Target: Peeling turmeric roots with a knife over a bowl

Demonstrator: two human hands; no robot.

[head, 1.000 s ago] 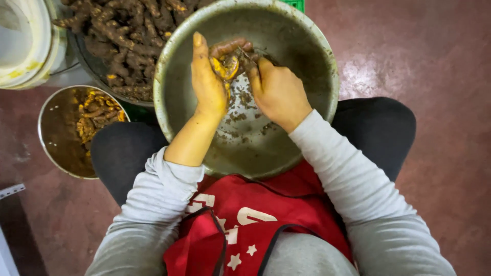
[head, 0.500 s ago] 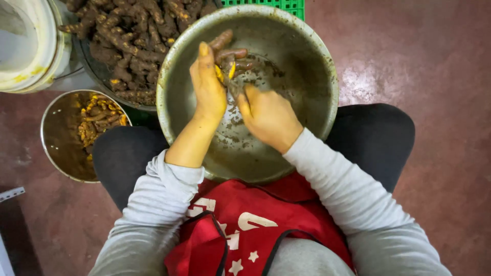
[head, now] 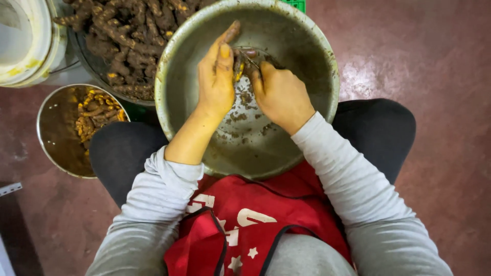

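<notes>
Turmeric root (head: pixel 239 64), brown-skinned, orange where peeled

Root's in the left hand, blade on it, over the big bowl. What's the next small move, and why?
Probably draw the blade in the right hand along the root held by the left hand: brown skin shows beside yellow flesh, and the peelings already lie in the bowl below.

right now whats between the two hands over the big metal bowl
In the head view, a brown root with yellow peeled flesh sits between the left hand and right hand. Both grip it over the big metal bowl, peel scraps lying beneath.
</notes>
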